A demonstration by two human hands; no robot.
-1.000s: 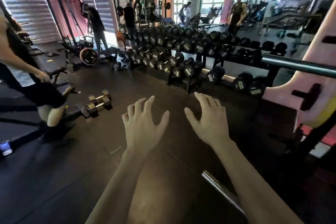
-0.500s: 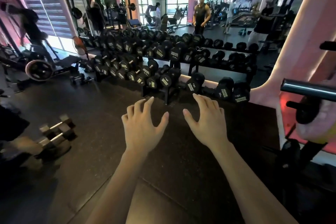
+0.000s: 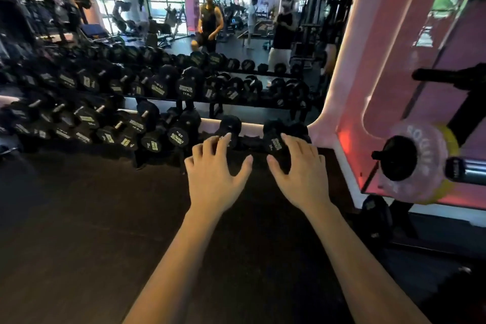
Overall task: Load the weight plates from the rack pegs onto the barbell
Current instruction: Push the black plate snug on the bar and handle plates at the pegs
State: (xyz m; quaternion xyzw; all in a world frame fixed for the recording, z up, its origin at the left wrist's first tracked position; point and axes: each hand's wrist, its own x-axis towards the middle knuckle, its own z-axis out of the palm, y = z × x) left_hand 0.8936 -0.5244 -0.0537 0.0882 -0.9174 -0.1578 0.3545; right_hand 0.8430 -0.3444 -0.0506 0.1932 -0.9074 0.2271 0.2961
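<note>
My left hand [image 3: 214, 176] and my right hand [image 3: 299, 173] hover side by side in front of me, fingers spread and holding nothing. At the right edge a steel barbell sleeve [image 3: 470, 168] pokes in. Just left of it a pale pink weight plate [image 3: 418, 163] with a yellow plate behind it hangs on a black peg of the rack [image 3: 462, 113]. Another dark plate [image 3: 376, 216] sits low on the rack near the floor. Both hands are well left of the plates and touch none of them.
A long two-tier rack of black dumbbells [image 3: 157, 92] runs across the room ahead. A pink lit frame [image 3: 349, 87] stands at the right. Several people [image 3: 210, 21] stand farther back. Dark rubber floor [image 3: 92, 231] spreads below my arms.
My view has swung to the right: the dumbbell rack slid left and nearer, and the pink plate on its peg came into view at the right. Both hands kept their spread pose.
</note>
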